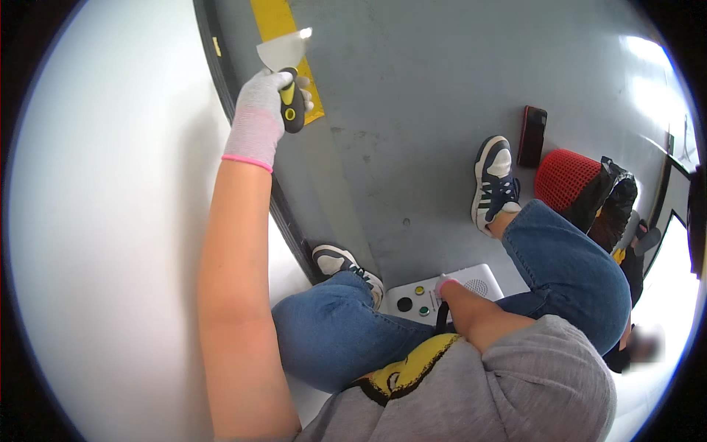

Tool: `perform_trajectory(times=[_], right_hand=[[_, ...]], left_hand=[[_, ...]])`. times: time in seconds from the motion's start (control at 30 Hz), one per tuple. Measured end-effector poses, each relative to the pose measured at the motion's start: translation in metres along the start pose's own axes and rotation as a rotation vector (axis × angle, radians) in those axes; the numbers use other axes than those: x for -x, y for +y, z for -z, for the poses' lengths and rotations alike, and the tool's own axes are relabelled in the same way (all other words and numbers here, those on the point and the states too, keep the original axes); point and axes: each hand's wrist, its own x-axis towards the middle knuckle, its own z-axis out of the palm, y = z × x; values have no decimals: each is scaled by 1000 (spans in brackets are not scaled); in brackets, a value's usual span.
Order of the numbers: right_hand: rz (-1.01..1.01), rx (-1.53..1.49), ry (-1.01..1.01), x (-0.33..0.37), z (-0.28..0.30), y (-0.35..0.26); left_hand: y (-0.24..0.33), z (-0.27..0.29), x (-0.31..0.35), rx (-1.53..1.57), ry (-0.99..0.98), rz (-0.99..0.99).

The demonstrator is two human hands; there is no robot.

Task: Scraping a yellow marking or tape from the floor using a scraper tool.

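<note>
My left hand (259,110), in a white knit glove with a pink cuff, is stretched far ahead and closed around the handle of a putty knife (283,53). The handle is black and yellow, and the wide metal blade points away from me. Behind the tool runs a strip of yellow floor tape (274,18); whether the blade touches it I cannot tell. My right hand (446,284), also gloved with a pink cuff, is down at a white panel (482,275) with round knobs and a speaker grille. Its fingers are hidden.
A white wall (118,221) with a dark base strip (221,66) runs along my left. On the grey floor (412,110) a phone (532,137) lies beyond my right shoe (495,180). Beside it is a red mesh basket (565,179) with a black bag. Another person (622,357) shows at the right edge.
</note>
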Motion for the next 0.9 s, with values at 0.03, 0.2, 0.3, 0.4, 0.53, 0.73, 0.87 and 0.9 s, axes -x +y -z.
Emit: perform_trajectory(times=[0.03,0.2,0.3,0.4,0.53,0.73,0.87,0.9], right_hand=[[-77,-124,-44,37,37,-25],[67,28,120,120,86,-21],[-37,-104,155,103,91,-18],[21,-57,121,110,119,-14],[23,-100,126,121,151,-12],[50,-298,243,92,181,-7],[172,-41,165,112,206,-8],[244,33,162,131,219,-18]], left_hand=[[3,11,4,35,15,-21],[26,11,11,52,-37,-58],[35,4,12,9,-61,-37],[42,5,20,-19,-58,-19],[54,2,25,12,-66,-35],[54,-9,32,19,-71,-45],[64,-33,53,9,-22,-76],[68,-35,60,-18,5,-47]])
